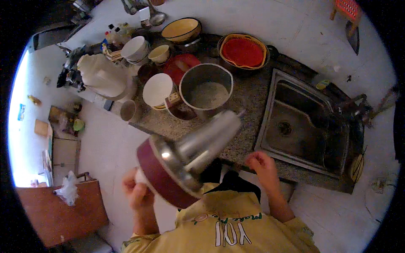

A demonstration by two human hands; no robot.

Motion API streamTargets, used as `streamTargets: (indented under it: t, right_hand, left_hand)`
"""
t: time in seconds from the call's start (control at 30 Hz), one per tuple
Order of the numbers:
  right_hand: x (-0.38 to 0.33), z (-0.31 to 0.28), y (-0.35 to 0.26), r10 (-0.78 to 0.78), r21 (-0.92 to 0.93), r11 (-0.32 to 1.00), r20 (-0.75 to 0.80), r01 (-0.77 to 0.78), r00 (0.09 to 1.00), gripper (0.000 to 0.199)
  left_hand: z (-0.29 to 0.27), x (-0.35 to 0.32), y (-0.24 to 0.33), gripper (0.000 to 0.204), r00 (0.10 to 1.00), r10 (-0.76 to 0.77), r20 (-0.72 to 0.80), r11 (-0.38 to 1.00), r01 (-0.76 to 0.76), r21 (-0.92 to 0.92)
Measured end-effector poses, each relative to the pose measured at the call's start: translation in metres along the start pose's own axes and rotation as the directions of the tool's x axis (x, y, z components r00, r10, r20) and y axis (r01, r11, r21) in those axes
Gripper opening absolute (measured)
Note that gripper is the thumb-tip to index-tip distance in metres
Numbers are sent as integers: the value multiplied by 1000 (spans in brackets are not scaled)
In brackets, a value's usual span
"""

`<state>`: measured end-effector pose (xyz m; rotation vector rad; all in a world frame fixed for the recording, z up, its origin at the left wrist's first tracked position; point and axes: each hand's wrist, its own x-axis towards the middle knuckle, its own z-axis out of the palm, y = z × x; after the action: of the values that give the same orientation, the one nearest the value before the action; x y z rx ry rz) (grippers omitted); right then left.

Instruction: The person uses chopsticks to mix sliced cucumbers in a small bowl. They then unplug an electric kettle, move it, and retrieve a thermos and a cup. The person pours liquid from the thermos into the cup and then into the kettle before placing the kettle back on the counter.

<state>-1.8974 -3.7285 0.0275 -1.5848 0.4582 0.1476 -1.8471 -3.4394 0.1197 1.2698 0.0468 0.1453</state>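
Observation:
My left hand (139, 194) grips the white top of a soymilk maker head (166, 173), which has a maroon band and a long shiny metal cylinder. The head is tilted, its cylinder pointing up and right over the counter's front edge. Just beyond it stands a metal soymilk maker jug (206, 86) with a brown handle, and pale residue lies at its bottom. Near the counter edge, left of the sink, my right hand (262, 165) hangs with its fingers curled in and nothing visible in them.
A steel sink (274, 114) with a faucet (352, 105) is on the right. White bowls (158, 90), a cup (128, 110), a red plate (171, 67) and a large white plastic jug (105, 78) crowd the left. Farther back are a yellow bowl (181, 29) and a red basket (242, 50).

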Motion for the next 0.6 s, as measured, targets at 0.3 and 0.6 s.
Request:
streamTargets:
  t: [0.3, 0.6]
  right_hand:
    - [66, 113, 2, -252, 322, 926, 132, 199, 959, 32]
    - [170, 237, -24, -323, 258, 874, -326, 412, 889, 65]
  left_hand:
    - [-95, -5, 53, 45, 929, 344, -136, 903, -287, 318]
    - [-180, 76, 65, 37, 965, 257, 43, 949, -261, 176]
